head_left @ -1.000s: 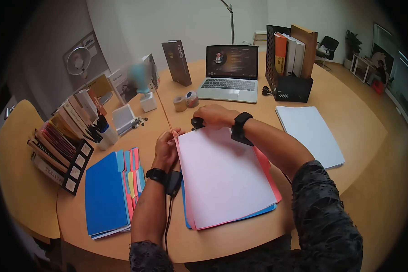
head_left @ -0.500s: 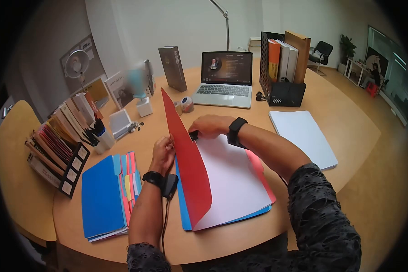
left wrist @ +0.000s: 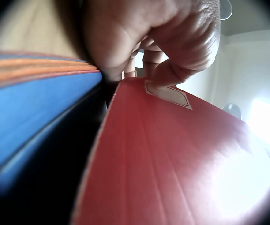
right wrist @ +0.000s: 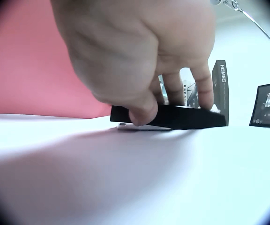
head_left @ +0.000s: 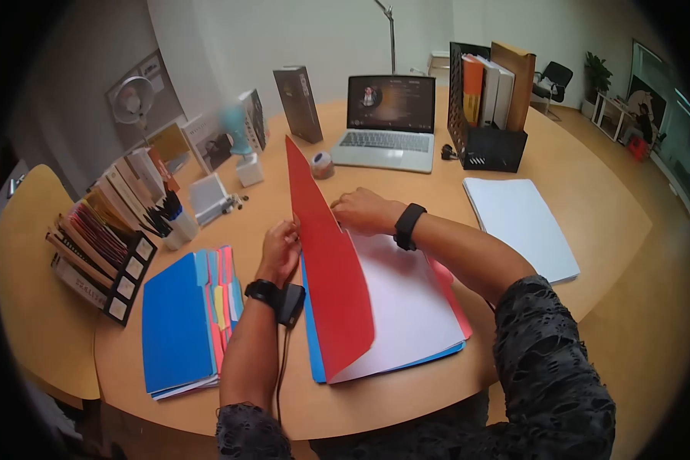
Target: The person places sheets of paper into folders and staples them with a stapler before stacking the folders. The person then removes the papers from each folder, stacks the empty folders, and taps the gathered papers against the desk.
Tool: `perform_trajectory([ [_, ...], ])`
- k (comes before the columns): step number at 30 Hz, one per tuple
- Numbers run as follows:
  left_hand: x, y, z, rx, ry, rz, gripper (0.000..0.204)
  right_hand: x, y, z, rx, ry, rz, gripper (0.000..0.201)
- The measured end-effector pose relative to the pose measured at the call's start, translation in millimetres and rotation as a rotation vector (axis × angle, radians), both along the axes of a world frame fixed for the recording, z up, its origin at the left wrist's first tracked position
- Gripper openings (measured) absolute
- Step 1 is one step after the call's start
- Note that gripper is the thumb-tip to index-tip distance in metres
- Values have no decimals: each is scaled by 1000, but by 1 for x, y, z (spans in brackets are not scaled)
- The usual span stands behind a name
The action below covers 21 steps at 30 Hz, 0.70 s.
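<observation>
A red folder cover (head_left: pixel 326 276) stands raised along the left side of a white paper stack (head_left: pixel 406 307), with a blue folder (head_left: pixel 315 356) beneath. My left hand (head_left: pixel 280 249) pinches the cover's edge; in the left wrist view its thumb lies on a small label (left wrist: pixel 172 97) on the red cover (left wrist: pixel 139 154). My right hand (head_left: pixel 366 212) is at the stack's upper left, partly behind the cover. In the right wrist view my right hand (right wrist: pixel 139 51) holds a flat black object (right wrist: pixel 186 117), thumb and fingers on it, low at the white paper (right wrist: pixel 125 173).
A blue folder stack with coloured tabs (head_left: pixel 178 330) lies at left, near books and a pen holder (head_left: pixel 178 228). A laptop (head_left: pixel 387 126), a dark box (head_left: pixel 297 103) and a tape roll (head_left: pixel 322 165) are behind. White paper (head_left: pixel 521 226) and a black file rack (head_left: pixel 498 149) are at right.
The red cover, lying nearly over the left edge with its pink side hidden by paper at first, now stands up with its red face showing. The right hand has moved slightly right since the last frame.
</observation>
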State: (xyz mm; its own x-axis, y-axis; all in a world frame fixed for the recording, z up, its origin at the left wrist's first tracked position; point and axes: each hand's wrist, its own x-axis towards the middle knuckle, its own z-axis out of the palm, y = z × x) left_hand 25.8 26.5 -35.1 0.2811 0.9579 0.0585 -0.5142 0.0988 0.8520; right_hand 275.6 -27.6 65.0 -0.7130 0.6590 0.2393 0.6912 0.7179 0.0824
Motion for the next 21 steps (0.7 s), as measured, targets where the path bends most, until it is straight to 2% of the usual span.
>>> perform_trajectory([
  [1,-3,8,-7,9,-47,-40,23,1,1,11,-51,-36,7,15],
  [3,-10,19,-18,34,-106,-159,20,5,8,10,3,20,-24,14],
  [4,-5,14,-8,60,-115,-155,20,10,16,6,19,77,-64,14],
  [5,4,3,3,13,-158,-98,4,17,26,4,37,66,-61,14],
  [6,10,-4,8,-40,-204,-43,18,25,35,0,29,75,-163,15],
  [7,8,-3,5,-29,-217,-46,18,32,39,2,21,85,-267,17],
  [8,3,2,-2,64,-257,-113,7,40,39,6,-75,84,-361,27],
  [9,-1,8,-9,155,-297,-180,18,47,38,5,-69,76,-365,27],
  [12,-5,19,-12,56,-263,-207,20,79,55,-21,15,409,-369,48],
  [13,-7,22,-16,54,-271,-207,20,89,51,-21,14,400,-370,48],
  [15,-7,26,-19,11,-272,-211,21,105,44,-21,163,586,-493,50],
  [16,-4,14,-6,9,-276,-215,21,111,35,-17,164,582,-497,50],
  [18,6,-24,31,-10,-274,-214,23,121,4,-1,-199,878,-583,50],
  [19,8,-22,27,-16,-274,-222,23,125,-10,0,-199,879,-594,50],
  [21,8,-14,20,-13,-183,-153,23,127,-41,1,-684,1326,-440,44],
])
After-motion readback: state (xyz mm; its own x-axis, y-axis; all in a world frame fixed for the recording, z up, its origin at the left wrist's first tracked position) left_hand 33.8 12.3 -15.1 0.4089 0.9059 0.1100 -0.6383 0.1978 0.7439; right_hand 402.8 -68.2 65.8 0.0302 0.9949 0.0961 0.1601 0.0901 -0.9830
